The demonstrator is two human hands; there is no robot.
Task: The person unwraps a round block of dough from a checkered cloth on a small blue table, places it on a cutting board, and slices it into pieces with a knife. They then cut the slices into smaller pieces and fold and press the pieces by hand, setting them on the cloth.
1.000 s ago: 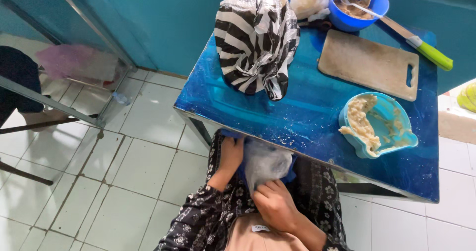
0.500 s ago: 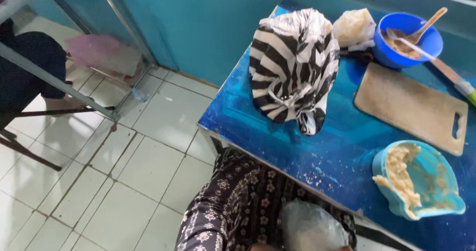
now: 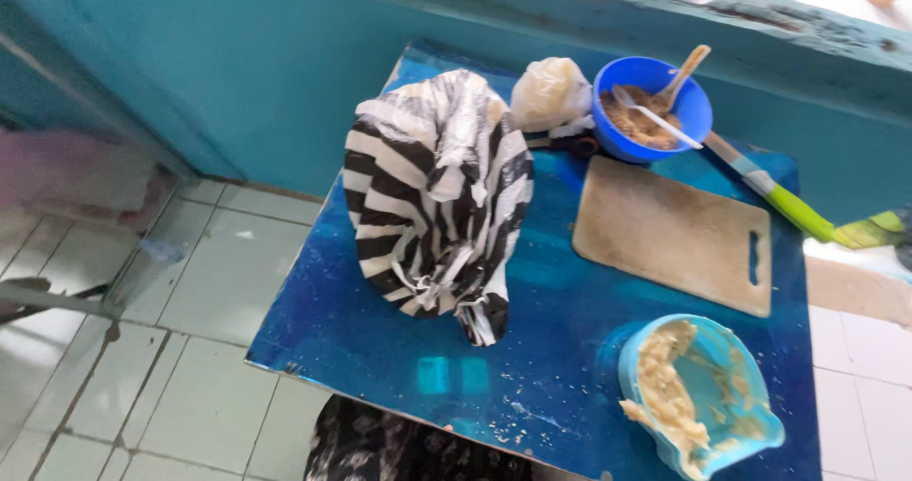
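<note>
Neither of my hands shows in the head view; only a bit of my dark patterned clothing point(image 3: 399, 448) appears below the table's near edge. A black-and-white striped plastic bag point(image 3: 437, 191) stands bunched on the blue table point(image 3: 351, 329). To its right lies a pale wooden cutting board point(image 3: 674, 234). A light-blue container point(image 3: 703, 396) smeared with beige dough sits at the near right corner. At the back stands a blue bowl point(image 3: 655, 106) of brown filling with a white spoon and a wooden stick in it.
A clear bag of pale dough point(image 3: 551, 92) rests beside the bowl. A knife with a green handle point(image 3: 779, 196) lies past the board's far right corner. A teal wall point(image 3: 237, 73) runs behind the table. White floor tiles point(image 3: 142, 348) lie to the left.
The view has swung up and forward over the table. My hands and the pale bundle on my lap have dropped out of sight. Things on the table have not moved.
</note>
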